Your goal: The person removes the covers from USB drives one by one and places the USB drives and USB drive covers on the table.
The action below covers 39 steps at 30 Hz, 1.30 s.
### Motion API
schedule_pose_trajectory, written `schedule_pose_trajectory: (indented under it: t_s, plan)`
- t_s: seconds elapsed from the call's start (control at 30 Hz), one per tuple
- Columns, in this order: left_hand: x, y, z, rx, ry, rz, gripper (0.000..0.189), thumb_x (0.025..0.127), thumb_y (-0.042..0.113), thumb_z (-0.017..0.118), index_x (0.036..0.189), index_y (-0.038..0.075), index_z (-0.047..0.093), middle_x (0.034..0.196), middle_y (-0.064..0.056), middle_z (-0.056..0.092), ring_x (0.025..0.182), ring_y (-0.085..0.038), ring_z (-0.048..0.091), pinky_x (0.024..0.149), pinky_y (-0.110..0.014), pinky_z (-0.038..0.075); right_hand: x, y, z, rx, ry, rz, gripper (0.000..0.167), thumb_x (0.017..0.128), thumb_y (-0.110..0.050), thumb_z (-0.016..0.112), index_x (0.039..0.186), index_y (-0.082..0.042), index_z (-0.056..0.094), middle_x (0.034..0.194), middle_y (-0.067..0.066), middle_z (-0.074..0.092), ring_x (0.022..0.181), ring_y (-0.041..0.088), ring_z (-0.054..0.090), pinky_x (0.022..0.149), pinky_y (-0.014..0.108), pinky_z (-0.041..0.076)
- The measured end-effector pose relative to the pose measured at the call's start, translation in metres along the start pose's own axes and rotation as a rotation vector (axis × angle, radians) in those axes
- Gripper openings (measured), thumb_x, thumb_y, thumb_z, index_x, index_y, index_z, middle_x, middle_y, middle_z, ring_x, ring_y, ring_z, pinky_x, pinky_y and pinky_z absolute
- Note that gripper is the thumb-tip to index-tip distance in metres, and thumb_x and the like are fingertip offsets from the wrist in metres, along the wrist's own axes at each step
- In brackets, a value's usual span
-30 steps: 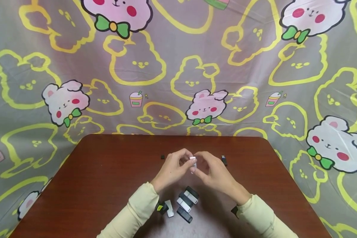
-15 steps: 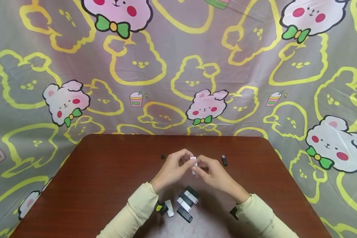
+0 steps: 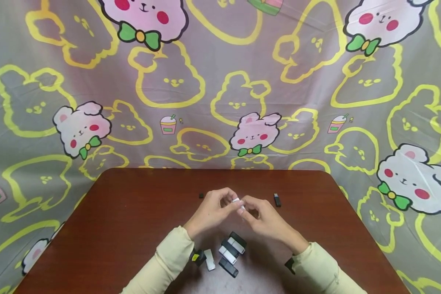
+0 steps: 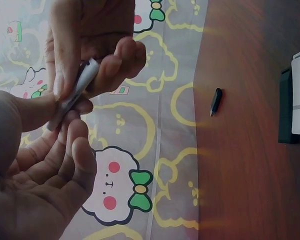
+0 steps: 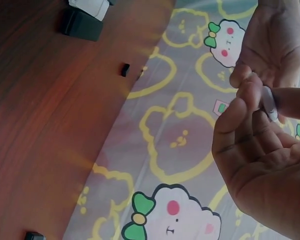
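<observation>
Above the middle of the table, a white USB stick (image 3: 237,200) is pinched between my two hands. My left hand (image 3: 217,206) grips its far end between thumb and fingers. The right hand (image 3: 266,214) pinches the near end from the other side. Seen from the left wrist, the slim white USB stick (image 4: 75,92) lies slanted between both thumbs and fingers, partly covered by them. In the right wrist view, only a short stretch of the white USB stick (image 5: 269,104) shows between the fingertips.
On the brown table (image 3: 150,212), a row of black and white USB sticks (image 3: 228,258) lies below the hands, with a white one (image 3: 210,260) to its left. An uncapped black USB stick (image 3: 277,200) lies at right. A small black cap (image 3: 201,196) lies behind the left hand.
The white USB stick has turned from nearly upright to slanted and is more covered by fingers. My right hand's fingers have drawn in closer around it.
</observation>
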<state>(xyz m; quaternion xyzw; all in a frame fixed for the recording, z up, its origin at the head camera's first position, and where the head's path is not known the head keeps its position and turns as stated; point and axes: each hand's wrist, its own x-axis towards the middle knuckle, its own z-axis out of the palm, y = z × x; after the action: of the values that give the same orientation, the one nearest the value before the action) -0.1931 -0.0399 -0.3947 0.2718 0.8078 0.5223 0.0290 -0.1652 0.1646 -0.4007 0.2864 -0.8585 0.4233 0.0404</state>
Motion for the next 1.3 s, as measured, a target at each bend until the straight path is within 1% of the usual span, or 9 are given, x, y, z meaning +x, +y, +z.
schedule_pose_trajectory:
  t_s: [0.43,0.7,0.9,0.97,1.03,1.13,1.17,1.23,1.3]
  plan:
    - [-0.001,-0.005,0.0,-0.037,-0.081,-0.032,0.007,0.098,0.026,0.068,0.094,0.02,0.067,0.085,0.002,0.063,0.082,-0.016,0.059,0.07,-0.026,0.05,-0.001,0.004,-0.001,0.019,-0.094,-0.088,0.004,0.103,-0.018,0.059,0.1,-0.021,0.06,0.068,-0.012,0.046,0.058,-0.003,0.04,0.05,0.021,0.039]
    - [-0.002,-0.006,0.001,-0.018,-0.09,-0.019,0.007,0.099,0.023,0.067,0.092,0.021,0.065,0.087,-0.01,0.066,0.079,-0.015,0.058,0.067,-0.026,0.047,-0.001,0.004,-0.006,0.017,-0.141,-0.107,0.011,0.101,-0.011,0.061,0.1,-0.022,0.06,0.069,-0.01,0.045,0.057,-0.003,0.038,0.05,0.02,0.039]
    - [-0.001,-0.005,0.002,-0.026,-0.078,-0.006,0.006,0.098,0.023,0.067,0.092,0.021,0.066,0.084,-0.002,0.065,0.08,-0.015,0.058,0.069,-0.027,0.048,-0.001,0.004,-0.009,0.004,-0.149,-0.133,0.004,0.102,-0.016,0.061,0.098,-0.018,0.06,0.067,-0.008,0.042,0.057,-0.004,0.037,0.05,0.018,0.037]
    - [-0.001,-0.006,0.0,-0.033,-0.084,-0.006,0.006,0.099,0.024,0.067,0.094,0.02,0.067,0.085,-0.002,0.065,0.081,-0.016,0.059,0.07,-0.027,0.049,-0.002,0.004,-0.011,0.001,-0.158,-0.135,0.004,0.102,-0.017,0.06,0.105,-0.016,0.063,0.069,-0.008,0.044,0.057,-0.004,0.037,0.051,0.017,0.037]
    - [0.0,-0.008,-0.005,-0.053,-0.054,-0.006,0.007,0.099,0.021,0.067,0.094,0.016,0.067,0.085,-0.003,0.065,0.081,-0.019,0.061,0.07,-0.027,0.049,-0.003,0.005,-0.013,-0.007,-0.183,-0.132,0.019,0.103,-0.016,0.059,0.12,-0.013,0.066,0.075,-0.006,0.053,0.055,-0.005,0.034,0.052,0.017,0.038]
    - [0.002,-0.009,-0.015,-0.069,0.009,-0.022,0.004,0.097,0.016,0.069,0.093,0.014,0.067,0.086,-0.005,0.067,0.08,-0.022,0.063,0.069,-0.026,0.051,-0.006,0.006,-0.013,-0.022,-0.229,-0.115,0.04,0.105,-0.017,0.056,0.144,-0.01,0.055,0.11,0.0,0.07,0.059,-0.005,0.037,0.062,0.017,0.044]
    - [0.002,-0.01,-0.018,-0.072,0.028,-0.03,0.004,0.096,0.015,0.07,0.093,0.015,0.067,0.087,-0.005,0.068,0.08,-0.023,0.064,0.069,-0.027,0.052,-0.007,0.006,-0.013,-0.021,-0.245,-0.099,0.045,0.105,-0.018,0.055,0.149,-0.01,0.05,0.113,0.001,0.069,0.058,-0.005,0.036,0.063,0.017,0.044]
    - [0.003,-0.01,-0.023,-0.056,0.033,-0.037,0.005,0.094,0.017,0.072,0.094,0.016,0.068,0.088,-0.003,0.07,0.081,-0.022,0.065,0.07,-0.028,0.053,-0.007,0.005,-0.013,-0.01,-0.262,-0.066,0.049,0.105,-0.021,0.055,0.152,-0.01,0.045,0.111,0.001,0.069,0.058,-0.004,0.036,0.062,0.018,0.044]
    - [0.004,-0.009,-0.024,-0.041,0.009,-0.039,0.007,0.094,0.022,0.074,0.097,0.019,0.068,0.09,-0.001,0.07,0.083,-0.019,0.064,0.072,-0.029,0.054,-0.007,0.005,-0.012,-0.01,-0.25,-0.033,0.048,0.105,-0.022,0.056,0.151,-0.01,0.047,0.087,-0.003,0.06,0.059,-0.003,0.038,0.062,0.019,0.044]
